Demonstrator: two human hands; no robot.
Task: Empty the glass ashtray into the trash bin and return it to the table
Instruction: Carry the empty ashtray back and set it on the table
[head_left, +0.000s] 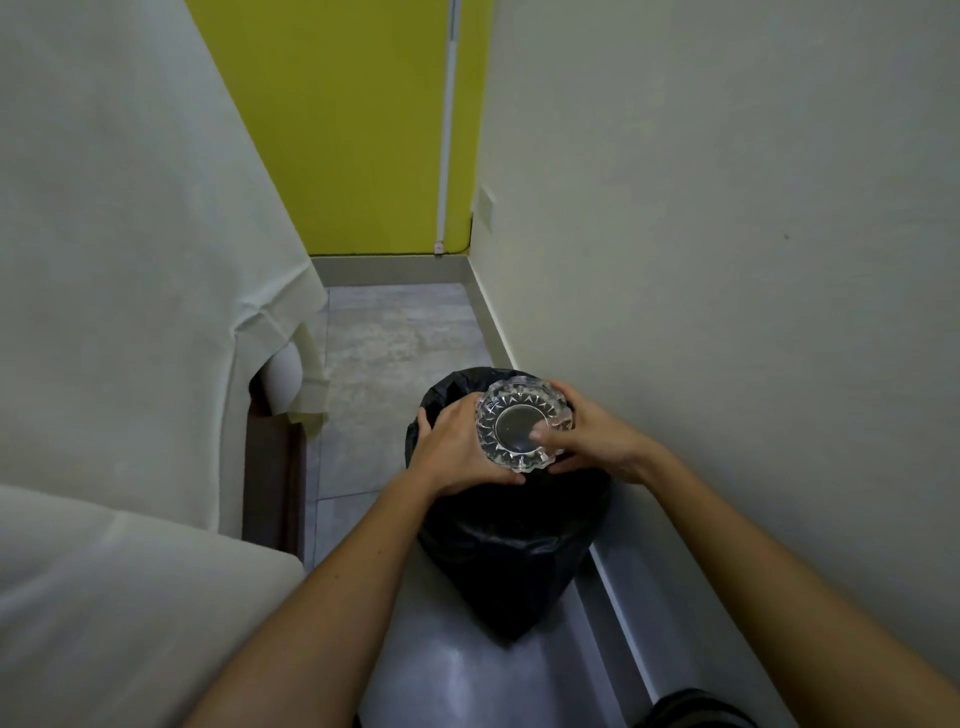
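No readable writing or brand anywhere; left hand (457, 447) and right hand (597, 439) both closed round rim of cut-glass ashtray (522, 427), round, faceted, scalloped edge, smooth flat centre, held tilted toward camera just above trash bin (514, 545); bin lined with glossy crinkled black bag; beyond, mottled grey floor tiles (400, 338); matte yellow wall (353, 130)
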